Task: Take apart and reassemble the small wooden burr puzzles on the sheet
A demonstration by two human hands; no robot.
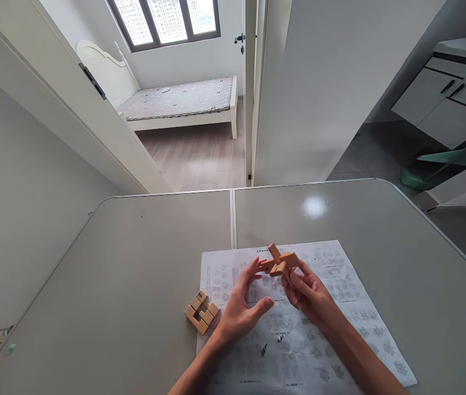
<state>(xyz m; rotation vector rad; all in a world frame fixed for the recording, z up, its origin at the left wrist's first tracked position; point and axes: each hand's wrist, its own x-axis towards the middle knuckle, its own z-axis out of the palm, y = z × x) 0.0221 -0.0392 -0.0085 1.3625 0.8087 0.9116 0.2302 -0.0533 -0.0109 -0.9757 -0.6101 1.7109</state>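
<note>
Above the printed instruction sheet (319,329), my right hand (309,291) grips a wooden burr puzzle (280,263) of interlocking sticks, pinching it at its lower right. My left hand (243,304) is beside the puzzle's left end, thumb and fingers spread apart; its fingertips come close to a stick, and whether they touch cannot be made out. A second wooden block puzzle (202,312), with a "3" on one block, sits left of my left wrist, by the sheet's left edge.
The grey table (154,263) has a seam (233,219) running across it and a rounded raised edge. Past it stand a doorway, a bed (183,101) and a white wall (319,99). Cabinets (447,93) and a green item (414,178) are at the right.
</note>
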